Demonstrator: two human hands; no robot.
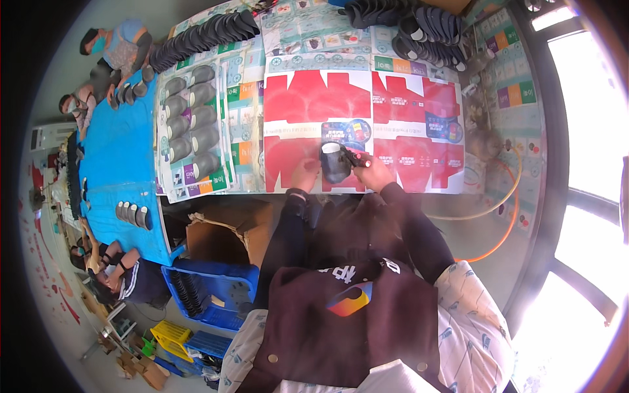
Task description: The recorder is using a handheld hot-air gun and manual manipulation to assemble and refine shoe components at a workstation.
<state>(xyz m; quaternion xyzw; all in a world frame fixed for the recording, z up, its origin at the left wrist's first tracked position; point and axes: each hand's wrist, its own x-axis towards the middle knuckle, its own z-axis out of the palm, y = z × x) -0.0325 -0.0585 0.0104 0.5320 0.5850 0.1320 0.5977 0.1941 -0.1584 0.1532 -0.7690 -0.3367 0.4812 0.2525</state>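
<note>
A dark grey, rounded shoe-like piece (335,166) with a pale patch at its far end is in front of me, over a red-and-white printed sheet. My left hand (305,175) is at its left side, fingers bent in against its edge; they are somewhat blurred. On the other side, my right hand (375,173) grips a small black tool (354,158) close to the piece's right edge. The tool's exact kind is too small to make out.
Several similar grey pieces (191,124) lie in two columns on stacked sheets at left. Long rows of dark pieces (203,40) line the table's far edge. Orange and yellow hoses (515,208) curve at right. A blue crate (213,295) and an open cardboard box (229,229) stand below left. People sit around a blue table (121,177).
</note>
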